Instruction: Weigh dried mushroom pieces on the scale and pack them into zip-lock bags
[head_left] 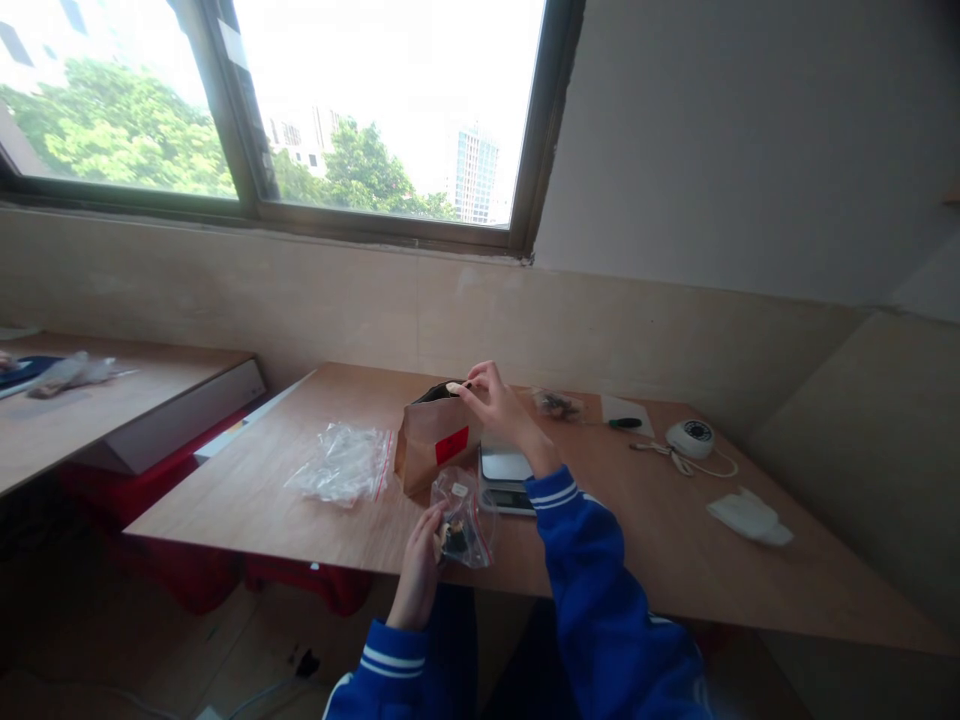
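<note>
My left hand (421,555) is closed on a clear zip bag (466,530) with dark and pale pieces inside, near the table's front edge. A brown paper bag (420,450) with a red label stands upright just beyond it, its dark mouth facing up. Over that mouth is my right hand (495,402), thumb and fingers drawn together. Whatever lies between those fingertips is too small to make out. Under my right wrist sits a small digital scale (506,470), partly covered by the arm and the zip bag.
Flat clear zip bags (345,462) lie on the left. Toward the back right are a bag of dark pieces (556,404), a green-handled screwdriver (626,424) and a white dome camera (690,438) with cables. A white crumpled wrapper (750,518) lies at right.
</note>
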